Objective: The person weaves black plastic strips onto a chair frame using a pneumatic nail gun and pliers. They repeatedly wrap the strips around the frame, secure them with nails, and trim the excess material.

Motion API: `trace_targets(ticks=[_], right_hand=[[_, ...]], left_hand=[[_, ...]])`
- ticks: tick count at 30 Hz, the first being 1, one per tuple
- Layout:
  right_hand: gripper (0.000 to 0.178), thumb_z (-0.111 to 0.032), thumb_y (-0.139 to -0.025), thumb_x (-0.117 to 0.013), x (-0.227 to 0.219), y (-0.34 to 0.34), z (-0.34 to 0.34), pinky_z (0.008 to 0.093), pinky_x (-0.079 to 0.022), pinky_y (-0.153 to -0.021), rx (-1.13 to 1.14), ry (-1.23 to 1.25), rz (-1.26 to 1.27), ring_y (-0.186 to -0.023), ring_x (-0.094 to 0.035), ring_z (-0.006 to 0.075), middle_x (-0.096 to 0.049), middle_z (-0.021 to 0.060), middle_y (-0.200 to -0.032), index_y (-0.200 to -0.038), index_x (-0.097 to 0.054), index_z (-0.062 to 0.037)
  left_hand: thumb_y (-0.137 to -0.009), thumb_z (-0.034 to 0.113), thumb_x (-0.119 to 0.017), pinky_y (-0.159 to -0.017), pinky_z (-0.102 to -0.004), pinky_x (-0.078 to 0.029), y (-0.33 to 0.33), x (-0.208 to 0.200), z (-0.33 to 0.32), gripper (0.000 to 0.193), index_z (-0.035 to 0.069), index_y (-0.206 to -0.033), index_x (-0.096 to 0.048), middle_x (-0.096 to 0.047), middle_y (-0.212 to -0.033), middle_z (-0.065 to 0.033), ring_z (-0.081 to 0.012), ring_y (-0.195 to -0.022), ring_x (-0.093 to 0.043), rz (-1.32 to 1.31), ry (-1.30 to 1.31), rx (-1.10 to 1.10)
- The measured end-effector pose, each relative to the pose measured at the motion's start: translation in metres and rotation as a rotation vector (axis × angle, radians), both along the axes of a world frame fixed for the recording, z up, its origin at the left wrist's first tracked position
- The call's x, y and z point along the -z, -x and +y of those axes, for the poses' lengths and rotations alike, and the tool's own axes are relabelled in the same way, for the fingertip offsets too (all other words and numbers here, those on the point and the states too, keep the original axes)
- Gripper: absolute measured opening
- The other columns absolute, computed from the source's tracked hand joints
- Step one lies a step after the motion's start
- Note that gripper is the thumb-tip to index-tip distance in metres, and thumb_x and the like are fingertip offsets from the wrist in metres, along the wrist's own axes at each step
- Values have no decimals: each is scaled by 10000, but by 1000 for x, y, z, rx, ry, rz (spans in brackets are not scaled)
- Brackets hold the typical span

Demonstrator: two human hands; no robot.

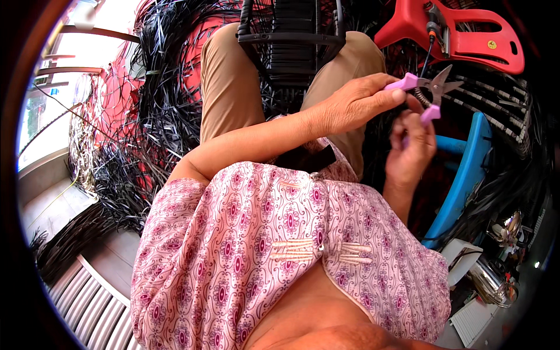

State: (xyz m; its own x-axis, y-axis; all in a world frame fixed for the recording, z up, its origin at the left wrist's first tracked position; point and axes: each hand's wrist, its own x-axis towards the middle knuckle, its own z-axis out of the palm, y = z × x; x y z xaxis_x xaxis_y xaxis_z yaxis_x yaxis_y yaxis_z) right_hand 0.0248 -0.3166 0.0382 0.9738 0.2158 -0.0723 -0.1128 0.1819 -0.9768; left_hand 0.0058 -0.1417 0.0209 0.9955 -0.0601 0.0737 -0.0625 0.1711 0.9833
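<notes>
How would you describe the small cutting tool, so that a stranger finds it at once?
Start from the big red plastic seat at the upper right. Just below it, both hands meet: the left hand and right hand hold the snips. Only they have pink handles and open grey blades.

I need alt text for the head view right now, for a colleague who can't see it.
Both hands hold small pink-handled snips with blades open: the left hand reaches across the body to the upper handle, and the right hand holds the lower one. A black woven basket sits between the knees, with black strips heaped at left and a red plastic stool at upper right.
</notes>
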Motion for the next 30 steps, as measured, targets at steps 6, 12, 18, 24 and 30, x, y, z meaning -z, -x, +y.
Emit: trace_targets(ticks=[6, 12, 18, 24, 30], right_hand=[[871, -409, -941, -679, 22, -15, 17, 423, -347, -1173, -451, -561, 308, -1432, -447, 289, -460, 187, -1539, -1587, -293, 28], [1035, -424, -825, -725, 15, -21, 22, 494, -307, -1211, -535, -496, 249, -1405, -477, 337, -474, 219, -1500, -1583, -206, 52], [705, -283, -861, -676, 22, -63, 3, 371, -488, -997, -502, 30, -87, -1083, -639, 230, -603, 114, -1194, -1446, -477, 57], [620, -290, -778, -809, 7, -112, 15, 381, -510, -886, -598, 937, -763, -1006, -637, 281, -619, 116, -1093, -1307, -608, -39], [599, -289, -751, -817, 18, -136, 30, 450, -508, -908, -640, 1038, -949, -1038, -624, 356, -617, 136, -1090, -1268, -617, -61]], left_hand=[[-1045, 588, -449, -1166, -410, -343, 11, 18, 6, 789, -36, -1523, -385, -413, -1505, -212, -321, -1409, -426, -199, -214, -196], [-1024, 476, -577, -1105, -386, -420, -7, 26, 23, 703, 10, -1523, -406, -467, -1477, -190, -279, -1316, -522, -306, -415, -238], [-950, 395, -729, -824, -353, -544, -78, 18, 119, 550, -88, -1194, -630, -704, -883, -97, -242, -809, -668, -36, -548, -702], [-957, 293, -743, -602, -238, -449, -109, 49, 132, 297, 14, -1057, -721, -670, -789, -8, -78, -670, -579, 244, -69, -261], [-920, 314, -789, -575, -241, -446, -112, 64, 129, 357, -7, -1056, -714, -664, -787, -18, -82, -637, -567, 160, 47, -626]])
